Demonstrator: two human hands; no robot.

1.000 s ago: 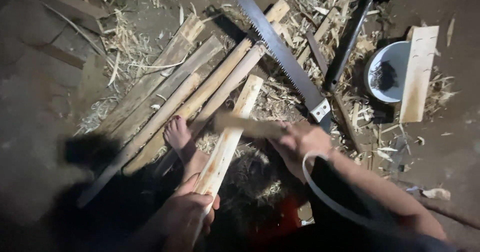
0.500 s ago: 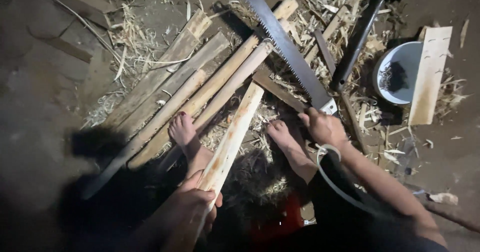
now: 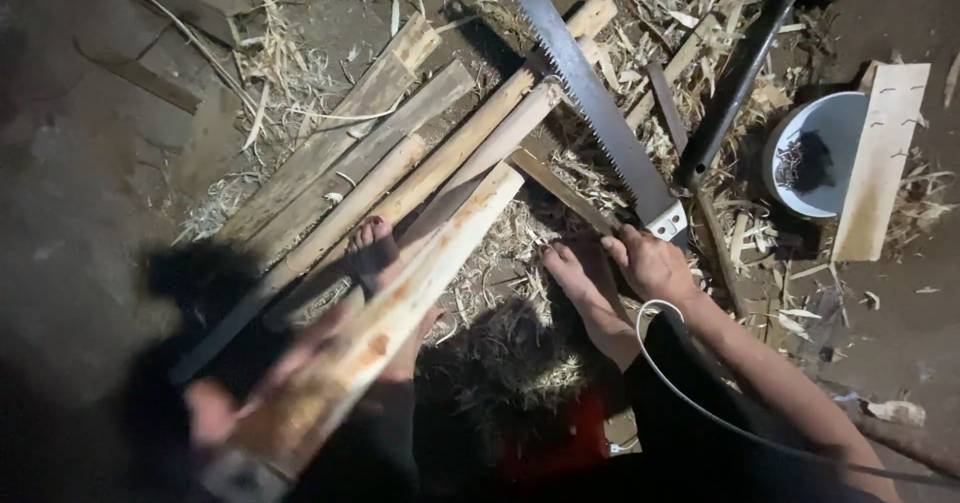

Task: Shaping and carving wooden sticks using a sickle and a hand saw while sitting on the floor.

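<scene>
Below, the left hand (image 3: 250,403) grips the near end of a pale wooden stake (image 3: 400,298), fingers wrapped around it; the hand is blurred. The stake runs diagonally up and to the right, its far end lying over the bundle of poles (image 3: 400,178) on the ground. The left foot (image 3: 375,253) rests against the stake's left side, on the poles. The right hand (image 3: 650,263) closes on the handle of a saw (image 3: 590,93), fingers curled over it. The saw blade lies flat, teeth to the right, extending up and left across the poles. The right foot (image 3: 590,293) sits just left of the right hand. A white bowl (image 3: 815,158) stands to the right, beside a flat board (image 3: 880,163). Wood shavings (image 3: 500,263) cover the ground.
</scene>
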